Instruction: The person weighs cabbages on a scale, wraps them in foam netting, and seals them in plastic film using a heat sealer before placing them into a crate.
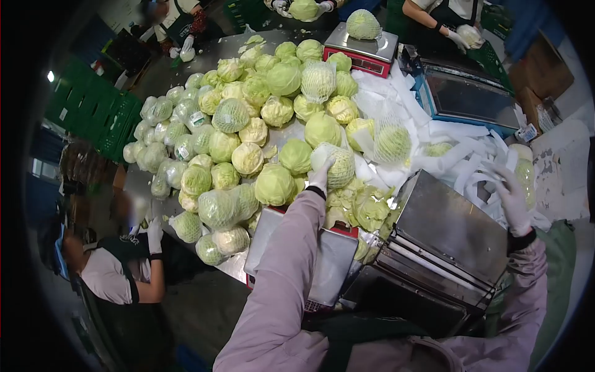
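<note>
My left hand (320, 175), in a white glove, rests against a cabbage in a white foam net (338, 165) near the middle of the table; its fingers are partly spread over the net. My right hand (509, 197), also gloved, is raised above a heap of white foam nets (474, 167) at the right, fingers apart and holding nothing. Bare green cabbages (274, 184) lie left of my left hand. Another netted cabbage (392, 144) lies to its right. Loose leaves (372, 208) are piled just below the touched cabbage.
A metal wrapping machine (452, 226) stands between my arms, with a scale (334, 266) under my left forearm. A red scale (361, 49) bears a netted cabbage. Wrapped cabbages (152, 155) fill the left side. Co-workers (127, 266) stand at the left and far edges.
</note>
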Motion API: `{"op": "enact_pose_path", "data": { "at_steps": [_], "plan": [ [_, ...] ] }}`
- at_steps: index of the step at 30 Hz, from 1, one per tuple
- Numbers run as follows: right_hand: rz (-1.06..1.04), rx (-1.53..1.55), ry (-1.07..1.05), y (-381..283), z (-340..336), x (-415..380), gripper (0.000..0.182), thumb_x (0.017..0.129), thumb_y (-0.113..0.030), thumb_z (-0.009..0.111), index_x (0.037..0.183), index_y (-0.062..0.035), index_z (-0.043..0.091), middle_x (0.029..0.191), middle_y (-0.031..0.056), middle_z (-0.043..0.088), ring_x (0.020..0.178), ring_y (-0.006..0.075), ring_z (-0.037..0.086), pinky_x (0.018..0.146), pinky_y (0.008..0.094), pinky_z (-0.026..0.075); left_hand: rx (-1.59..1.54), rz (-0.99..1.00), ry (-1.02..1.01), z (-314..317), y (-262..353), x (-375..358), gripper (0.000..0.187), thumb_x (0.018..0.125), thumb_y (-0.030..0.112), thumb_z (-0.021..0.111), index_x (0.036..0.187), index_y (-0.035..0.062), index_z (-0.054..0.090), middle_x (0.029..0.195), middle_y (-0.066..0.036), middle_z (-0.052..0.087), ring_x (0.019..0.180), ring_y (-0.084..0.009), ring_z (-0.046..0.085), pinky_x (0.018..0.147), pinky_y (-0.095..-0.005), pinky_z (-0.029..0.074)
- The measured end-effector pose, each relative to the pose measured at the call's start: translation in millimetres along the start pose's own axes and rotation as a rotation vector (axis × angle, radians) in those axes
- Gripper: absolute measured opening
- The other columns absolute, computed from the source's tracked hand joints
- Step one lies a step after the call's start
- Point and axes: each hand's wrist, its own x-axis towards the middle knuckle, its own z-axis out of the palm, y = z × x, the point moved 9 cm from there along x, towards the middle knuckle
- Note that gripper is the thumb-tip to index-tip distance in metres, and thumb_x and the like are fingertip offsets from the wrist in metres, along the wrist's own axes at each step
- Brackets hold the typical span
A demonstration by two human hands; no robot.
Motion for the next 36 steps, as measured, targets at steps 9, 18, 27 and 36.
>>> {"op": "enact_pose_path", "data": {
  "at_steps": [9,18,27,36],
  "plan": [
    [0.238,0.367,-0.337,-99.6,272.7,30.2,0.077,0.083,-0.02,0.068,0.144,0.0005,0.025,0.126,0.016,0.053,0.117,0.0215,0.048,0.101,0.0298,0.037,-0.604,-0.13,-0.927,29.0,82.5,-131.5,0.066,0.086,0.025,0.061,0.141,0.0063,0.03,0.139,-0.012,0.043,0.127,-0.0279,0.044,0.105,-0.0459,0.038],
    [-0.186,0.733,-0.418,-164.9,287.4,-81.1,0.093,0.074,-0.017,0.077,0.145,0.0022,0.021,0.147,0.0126,0.032,0.136,0.0214,0.029,0.112,0.034,0.022,-0.683,0.044,-0.959,-79.5,103.3,-250.6,0.118,0.062,0.081,0.056,0.146,0.0064,0.019,0.145,-0.014,0.035,0.131,-0.0278,0.039,0.107,-0.0446,0.037],
    [-0.261,0.819,-0.485,-178.9,295.9,-174.8,0.083,0.077,-0.007,0.066,0.146,-0.0012,0.022,0.151,0.014,0.025,0.141,0.024,0.022,0.114,0.0356,0.018,-0.864,-0.195,-0.898,-142.8,19.0,-310.9,0.092,0.076,0.054,0.069,0.143,0.0058,0.029,0.141,-0.016,0.041,0.128,-0.0311,0.043,0.107,-0.0441,0.036],
    [-0.053,0.945,-0.496,-90.3,384.6,-213.8,0.072,0.088,-0.01,0.057,0.147,0.0013,0.017,0.15,0.0108,0.025,0.139,0.0194,0.022,0.113,0.0304,0.015,-0.225,0.322,-0.78,-181.6,-3.5,-312.6,0.098,0.075,0.021,0.073,0.148,0.0051,0.012,0.145,-0.015,0.029,0.134,-0.0247,0.03,0.11,-0.0356,0.026]
  ]
}}
